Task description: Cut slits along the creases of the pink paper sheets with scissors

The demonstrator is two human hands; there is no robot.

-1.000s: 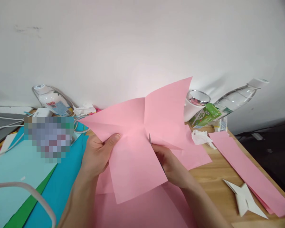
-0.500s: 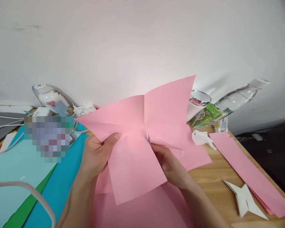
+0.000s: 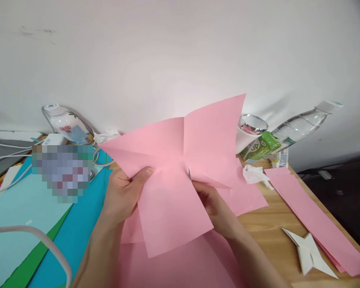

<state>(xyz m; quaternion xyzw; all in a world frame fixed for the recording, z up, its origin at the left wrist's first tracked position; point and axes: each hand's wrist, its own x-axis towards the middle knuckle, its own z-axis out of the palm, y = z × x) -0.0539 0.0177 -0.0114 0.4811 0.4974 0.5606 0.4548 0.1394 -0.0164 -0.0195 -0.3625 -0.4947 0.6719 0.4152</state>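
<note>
A creased sheet of pink paper (image 3: 171, 200) is held up before me, with slits running in from its edges. My left hand (image 3: 124, 192) grips it at the left, thumb on top and the other fingers hidden underneath. At the right slit, my right hand (image 3: 213, 204) is closed around a pair of scissors (image 3: 190, 173). Only a blade tip pokes up through the paper; the handles are hidden by the hand and sheet. More pink paper (image 3: 180, 268) lies below on the table.
Pink strips (image 3: 312, 216) and a folded white paper star (image 3: 309, 254) lie at right. Behind stand a tilted water bottle (image 3: 303, 126), a green carton (image 3: 256, 147) and a cup (image 3: 252, 126). Coloured sheets (image 3: 78, 236), a white bottle (image 3: 69, 126) and cables (image 3: 48, 240) occupy the left.
Almost nothing differs. The paper and both hands have shifted very slightly, and the scissor tip stays at the same slit.
</note>
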